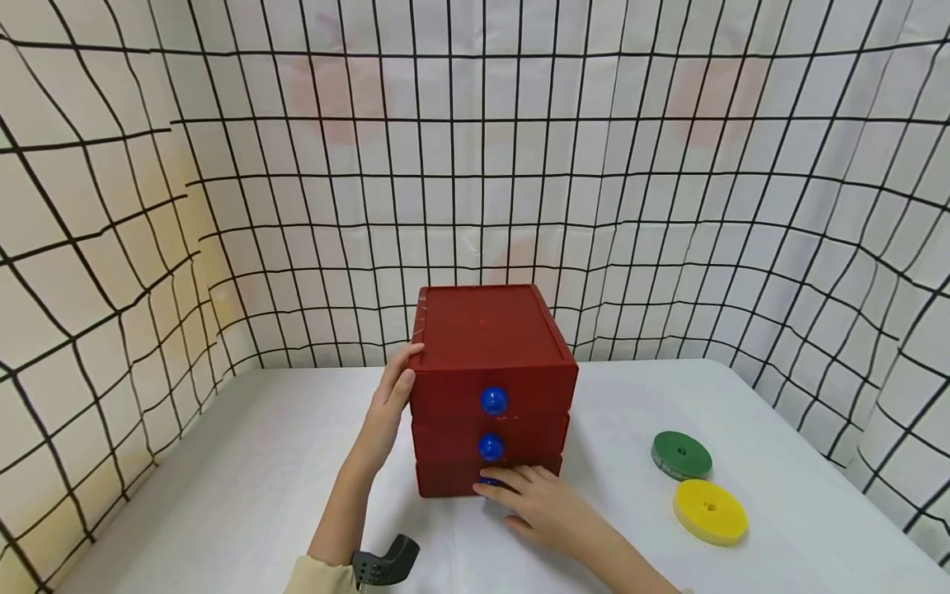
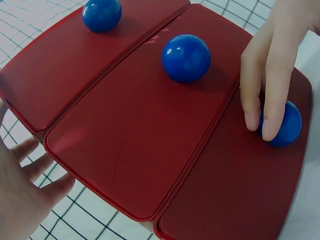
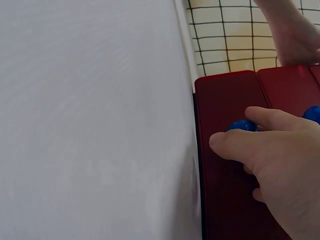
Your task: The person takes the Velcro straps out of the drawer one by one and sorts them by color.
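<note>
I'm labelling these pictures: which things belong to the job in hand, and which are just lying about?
In the job, it seems:
red drawers, steadied by left hand
bottom knob, held by right hand

Lying about, for now:
green disc
yellow disc

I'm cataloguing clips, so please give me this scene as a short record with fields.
container: red drawer unit, three drawers high, all seemingly closed
left hand: at the unit's left side, fingers extended
right hand: fingers on the bottom blue knob
other knobs: top blue knob, middle blue knob, both untouched
loose items: green disc, yellow disc nearer the person
surface: white table
</note>
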`<state>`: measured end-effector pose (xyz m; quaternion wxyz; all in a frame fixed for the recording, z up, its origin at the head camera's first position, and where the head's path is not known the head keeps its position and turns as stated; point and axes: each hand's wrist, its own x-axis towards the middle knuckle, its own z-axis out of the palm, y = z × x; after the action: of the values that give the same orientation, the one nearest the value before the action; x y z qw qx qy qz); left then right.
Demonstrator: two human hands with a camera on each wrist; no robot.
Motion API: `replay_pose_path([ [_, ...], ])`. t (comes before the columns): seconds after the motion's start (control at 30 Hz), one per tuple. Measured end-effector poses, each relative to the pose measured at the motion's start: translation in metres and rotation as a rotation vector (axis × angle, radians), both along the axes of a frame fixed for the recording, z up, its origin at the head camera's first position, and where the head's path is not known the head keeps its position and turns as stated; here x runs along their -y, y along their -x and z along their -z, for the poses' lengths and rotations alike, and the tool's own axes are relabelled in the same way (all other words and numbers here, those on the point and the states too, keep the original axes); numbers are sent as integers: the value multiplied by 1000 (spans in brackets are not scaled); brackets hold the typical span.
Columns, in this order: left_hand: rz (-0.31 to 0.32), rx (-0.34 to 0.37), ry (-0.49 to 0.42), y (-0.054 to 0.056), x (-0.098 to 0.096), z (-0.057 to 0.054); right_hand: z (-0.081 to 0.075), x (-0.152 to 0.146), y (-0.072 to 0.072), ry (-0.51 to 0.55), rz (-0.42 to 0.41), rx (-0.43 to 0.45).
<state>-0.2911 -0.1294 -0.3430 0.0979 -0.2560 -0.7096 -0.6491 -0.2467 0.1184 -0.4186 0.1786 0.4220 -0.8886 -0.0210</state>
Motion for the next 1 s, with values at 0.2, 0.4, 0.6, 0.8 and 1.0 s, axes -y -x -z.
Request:
replay_pose_path([
  [0.2, 0, -6, -4, 0, -1, 0, 1, 5, 3, 51, -46, -65],
  [0.4, -2, -5, -7, 0, -1, -1, 1, 10, 7, 102, -102, -164],
  [0.6, -8, 4, -1, -1, 0, -1, 4, 12, 11, 121, -132, -215],
  [0.8, -10, 3, 0, -1, 0, -1, 6, 13, 14, 136, -168, -252],
  [1.0, -9, 3, 3, -1, 0, 0, 3, 12, 9, 102, -170, -199],
])
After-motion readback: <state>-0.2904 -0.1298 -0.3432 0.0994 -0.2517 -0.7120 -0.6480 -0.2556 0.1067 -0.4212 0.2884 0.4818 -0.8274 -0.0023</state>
